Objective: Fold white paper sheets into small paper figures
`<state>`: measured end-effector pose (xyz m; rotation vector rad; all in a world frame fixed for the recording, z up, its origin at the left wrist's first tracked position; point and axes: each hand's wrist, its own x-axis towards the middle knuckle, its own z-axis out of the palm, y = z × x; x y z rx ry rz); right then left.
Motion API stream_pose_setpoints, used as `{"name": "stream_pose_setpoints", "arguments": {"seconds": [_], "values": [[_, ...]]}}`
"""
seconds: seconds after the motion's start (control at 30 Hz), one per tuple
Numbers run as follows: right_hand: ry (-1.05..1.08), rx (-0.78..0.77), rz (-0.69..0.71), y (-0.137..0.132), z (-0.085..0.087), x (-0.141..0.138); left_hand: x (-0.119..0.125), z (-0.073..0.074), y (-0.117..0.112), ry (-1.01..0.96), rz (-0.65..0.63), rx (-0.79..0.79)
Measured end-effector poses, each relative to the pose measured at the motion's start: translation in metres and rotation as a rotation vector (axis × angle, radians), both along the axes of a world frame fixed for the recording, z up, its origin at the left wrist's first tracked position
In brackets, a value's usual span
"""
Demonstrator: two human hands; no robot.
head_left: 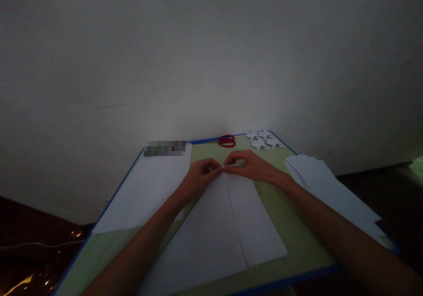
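Note:
A white sheet of paper (211,230) with a lengthwise crease lies on the table in front of me. At its far end, my left hand (205,169) pinches the paper between thumb and fingers. My right hand (246,164) meets it there, also closed in a pinch on the same edge. The fingertips nearly touch, and a small bit of folded paper shows by the right fingers. Exactly how the far end is folded is hidden by my hands.
Red-handled scissors (226,141) lie at the table's back edge. Several white paper stars (264,140) sit at the back right, above a stack of white paper (325,186). More white sheets (148,186) lie at left, below a blurred dark object (164,148). A wall (211,58) stands behind.

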<state>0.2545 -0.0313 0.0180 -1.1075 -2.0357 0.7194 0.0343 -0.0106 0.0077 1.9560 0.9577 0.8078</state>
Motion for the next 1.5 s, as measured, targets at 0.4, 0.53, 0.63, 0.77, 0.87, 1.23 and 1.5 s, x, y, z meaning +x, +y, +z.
{"name": "stream_pose_setpoints", "arguments": {"seconds": [0.4, 0.53, 0.63, 0.77, 0.87, 1.23, 1.5], "values": [[-0.076, 0.191, -0.065, -0.004, 0.002, -0.007, 0.002, 0.006, -0.005, 0.026, 0.032, 0.098], [-0.133, 0.287, -0.089, -0.005, 0.002, -0.009, 0.003, 0.005, -0.005, 0.020, 0.052, 0.102], [-0.201, 0.384, -0.126, -0.007, 0.002, -0.012, 0.003, 0.001, -0.003, 0.011, 0.073, 0.094], [-0.278, 0.485, -0.152, -0.009, 0.002, -0.013, 0.004, 0.000, 0.000, -0.021, 0.087, 0.075], [-0.252, 0.431, -0.147, -0.008, 0.002, -0.010, 0.004, 0.000, -0.001, -0.055, 0.077, 0.059], [-0.220, 0.274, -0.081, -0.005, 0.000, -0.003, 0.002, -0.003, -0.004, 0.015, 0.052, 0.028], [-0.268, 0.333, -0.074, -0.006, 0.003, -0.005, 0.002, -0.001, -0.005, 0.036, 0.050, 0.041]]}}
